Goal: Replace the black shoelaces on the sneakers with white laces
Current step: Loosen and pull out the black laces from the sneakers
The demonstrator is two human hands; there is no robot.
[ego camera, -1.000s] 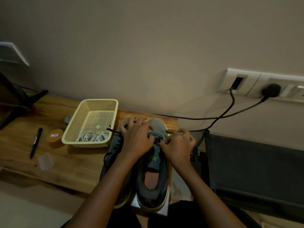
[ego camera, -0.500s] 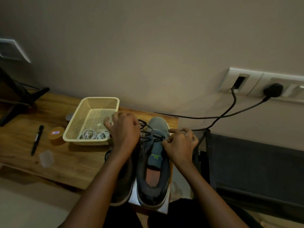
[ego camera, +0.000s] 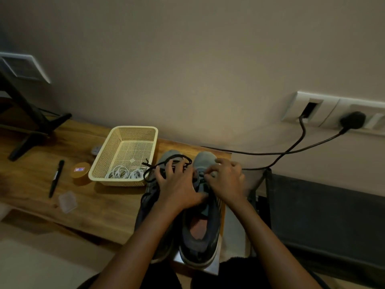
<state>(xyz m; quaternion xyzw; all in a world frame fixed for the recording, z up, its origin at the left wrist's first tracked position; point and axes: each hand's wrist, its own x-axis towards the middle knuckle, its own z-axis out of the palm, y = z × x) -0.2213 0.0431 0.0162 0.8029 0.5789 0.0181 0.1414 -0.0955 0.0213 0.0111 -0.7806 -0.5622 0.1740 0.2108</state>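
While the left hand (ego camera: 179,184) is curling its fingers round the loose black lace (ego camera: 145,175), the right hand (ego camera: 227,180) is pinching tight at the lace rows near the toe of the right shoe (ego camera: 205,158). Both shoes are sitting side by side on the desk (ego camera: 104,205), and their heels are poking past its near edge. The white laces (ego camera: 123,173) are waiting in the basket (ego camera: 135,128), just beside the left shoe (ego camera: 145,205). I am thinking a hard tug could be sending a shoe sliding off the edge, since neither hand is pressing the heels down. The black lace is looping over the left fingers, so it may be tangling there or making a knot. Its end is hanging over the basket rim, so it could be mixing with the white laces. The room is looking dim, so the small holes may be getting missed.
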